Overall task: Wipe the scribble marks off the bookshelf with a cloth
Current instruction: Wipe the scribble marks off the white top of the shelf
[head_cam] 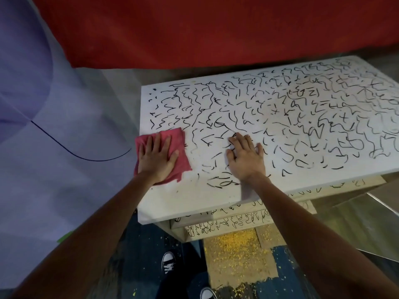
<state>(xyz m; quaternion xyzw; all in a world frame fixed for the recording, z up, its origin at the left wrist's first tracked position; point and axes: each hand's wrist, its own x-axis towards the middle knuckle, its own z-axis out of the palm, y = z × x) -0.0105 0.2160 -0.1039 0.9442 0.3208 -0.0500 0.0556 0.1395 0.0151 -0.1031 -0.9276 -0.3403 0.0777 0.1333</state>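
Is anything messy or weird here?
Yes. Black scribble marks cover the white top of the bookshelf and its lower shelf edges. Yellow crumbs lie scattered on the floor underneath, like a spill. The left hand presses a pink cloth at the top's left edge.

The bookshelf point(194, 197) runs off the right edge of the picture. The left hand point(156, 157) covers the middle of the cloth point(181, 139), and the right hand point(246, 157) hides some scribbles point(219, 125). What seem to be lower shelves point(237, 219) show only front strips. One shoe point(207, 294) is cut by the bottom edge.
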